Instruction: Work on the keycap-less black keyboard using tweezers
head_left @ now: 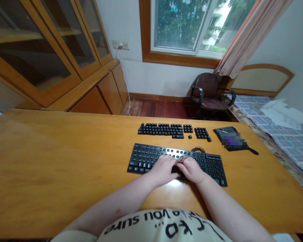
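A black keyboard (151, 153) lies on the wooden desk, most of its key positions bare of caps. Some keycaps (142, 165) sit on its lower left rows. Over the middle of the keyboard, my left hand (163, 169) is closed with curled fingers, its thumb low near the front edge. Right beside it, my right hand (190, 168) is closed too, fingers bent and meeting the left fingertips. Whatever is between the fingers is hidden. Behind the keyboard, loose black keycaps (161, 129) are laid out in keyboard order, with a separate number block (202, 133).
A coiled cable (198, 150) rests at the keyboard's back edge. A dark pouch (231, 138) with a strap lies on the desk (65, 161) to the right. Beyond the desk stand a chair (209, 90), a bed (280, 124) and glass-door cabinets (47, 43).
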Demonstrator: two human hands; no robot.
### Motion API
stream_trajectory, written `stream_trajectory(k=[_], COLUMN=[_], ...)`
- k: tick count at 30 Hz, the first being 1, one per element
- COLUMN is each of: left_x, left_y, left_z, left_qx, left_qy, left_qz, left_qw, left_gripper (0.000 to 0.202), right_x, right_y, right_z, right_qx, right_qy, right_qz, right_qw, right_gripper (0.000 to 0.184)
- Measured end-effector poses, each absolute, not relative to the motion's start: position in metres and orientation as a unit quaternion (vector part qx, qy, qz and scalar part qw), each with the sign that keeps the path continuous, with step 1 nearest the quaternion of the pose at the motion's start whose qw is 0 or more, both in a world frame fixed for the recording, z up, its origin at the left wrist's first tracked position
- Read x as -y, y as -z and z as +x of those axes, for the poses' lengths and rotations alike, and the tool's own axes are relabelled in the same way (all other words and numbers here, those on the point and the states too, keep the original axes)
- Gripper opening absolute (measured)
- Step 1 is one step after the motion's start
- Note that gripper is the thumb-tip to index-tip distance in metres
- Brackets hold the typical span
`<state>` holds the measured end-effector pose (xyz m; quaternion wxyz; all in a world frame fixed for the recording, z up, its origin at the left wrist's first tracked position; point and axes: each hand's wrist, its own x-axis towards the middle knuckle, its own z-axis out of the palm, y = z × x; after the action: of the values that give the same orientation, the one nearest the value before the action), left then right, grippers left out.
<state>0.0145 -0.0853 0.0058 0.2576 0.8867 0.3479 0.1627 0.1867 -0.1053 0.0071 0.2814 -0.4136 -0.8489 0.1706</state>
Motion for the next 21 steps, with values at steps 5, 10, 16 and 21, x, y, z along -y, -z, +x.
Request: stream_trajectory(k=[5,10,16,21], left_x=[0.085,0.086,0.087,0.087], left_y=[-0.006,-0.006,-0.009,-0.007], left_z=[0.014,0.014,0.015,0.014], left_qx=[-0.337,-0.331,-0.347,-0.352], left_qy=[-0.163,-0.164,-0.184,-0.217], left_qz=[0.889,0.893,0.881,0.865], left_qw=[0.266,0.258,0.265,0.283], left_gripper=[0.034,0.034,0.025,0.023], right_x=[0.108,0.108,0.106,0.106], right_y=[-0.01,-0.01,-0.004,-0.002], right_z=[0.192,0.2,0.2,0.2], right_qx=[0.811,0.802,0.771,0.763], right_qy=[-0.175,-0.152,-0.168,-0.181], right_qz=[-0.444,-0.441,-0.456,-0.448], right_qw=[0.339,0.374,0.411,0.428], right_gripper=[0.029,0.029,0.028,0.028])
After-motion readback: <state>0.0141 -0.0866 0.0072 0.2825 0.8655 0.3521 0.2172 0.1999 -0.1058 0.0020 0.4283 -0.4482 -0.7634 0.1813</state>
